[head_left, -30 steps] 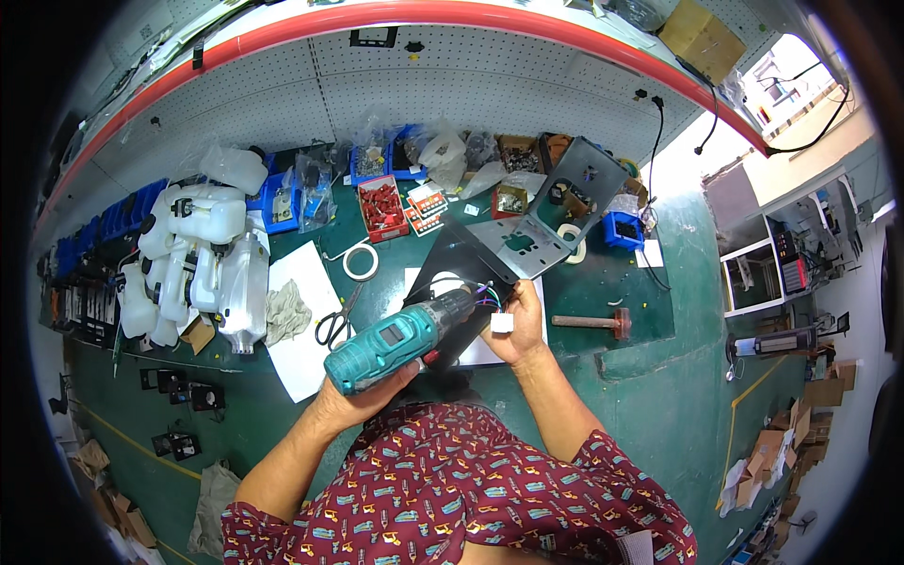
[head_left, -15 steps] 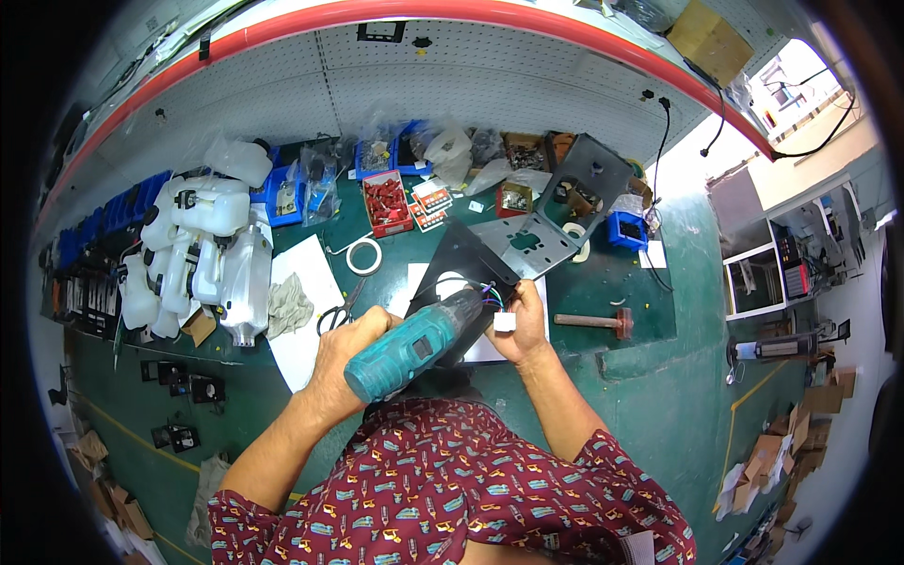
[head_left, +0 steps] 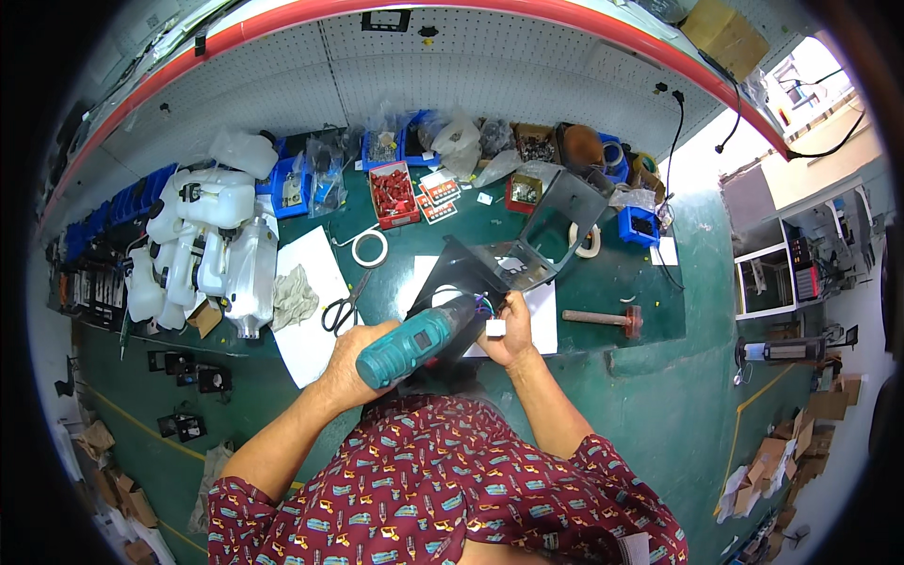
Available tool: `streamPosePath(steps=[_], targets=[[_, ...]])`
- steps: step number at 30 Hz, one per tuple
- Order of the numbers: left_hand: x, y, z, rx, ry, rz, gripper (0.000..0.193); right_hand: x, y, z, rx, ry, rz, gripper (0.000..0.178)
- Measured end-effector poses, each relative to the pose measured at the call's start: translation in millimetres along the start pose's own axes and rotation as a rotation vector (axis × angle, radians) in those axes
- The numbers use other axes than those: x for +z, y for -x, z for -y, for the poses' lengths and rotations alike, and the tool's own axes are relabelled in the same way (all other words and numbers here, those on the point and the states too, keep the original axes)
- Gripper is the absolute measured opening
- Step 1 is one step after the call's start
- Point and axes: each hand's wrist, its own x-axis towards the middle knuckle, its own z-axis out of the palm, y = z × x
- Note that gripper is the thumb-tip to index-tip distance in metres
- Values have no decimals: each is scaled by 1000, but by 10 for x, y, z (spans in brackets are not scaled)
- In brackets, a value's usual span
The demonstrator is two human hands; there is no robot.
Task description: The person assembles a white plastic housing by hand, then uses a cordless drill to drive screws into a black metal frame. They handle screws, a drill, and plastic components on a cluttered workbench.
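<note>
My left hand [head_left: 352,356] is closed around a teal cordless drill [head_left: 405,352], whose dark nose points at a black metal plate [head_left: 450,268] in front of me. Fingers of my right hand [head_left: 511,335] grip the plate's right edge, the thumb up. Coloured wires [head_left: 483,305] and a white plug connector [head_left: 495,328] hang beside that thumb. Just beyond the plate, a dark bent metal frame [head_left: 568,209] is tilted over the bench; I cannot tell whether the two are joined. The drill hides its own tip and most of the plate's lower part.
Right of my hand lies a hammer [head_left: 603,319]. Scissors [head_left: 345,306], a tape roll [head_left: 369,249] and a grey cloth [head_left: 295,297] lie to the left. White plastic tanks [head_left: 217,202] crowd the bench's left end. Along the back stand a red-filled box [head_left: 394,196] and blue bins [head_left: 639,226].
The bent metal frame has tipped lower and toward me. My right hand has shifted slightly left and nearer with the plate. The drill stays pointed at the plate.
</note>
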Motion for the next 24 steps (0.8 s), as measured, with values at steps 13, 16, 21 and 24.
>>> streamPosePath(steps=[13, 16, 21, 24], targets=[[109, -1, 82, -27, 261, -35, 25, -71, 31, -45, -11, -2, -25, 47], [119, 15, 33, -39, 280, -69, 26, -100, 4, -27, -10, -25, -12, 48], [156, -3, 58, -26, 282, -85, 25, 7, -13, -31, -16, -31, -69, 49], [120, -21, 10, -30, 252, -65, 25, 38, -22, -33, -19, -40, -99, 48]])
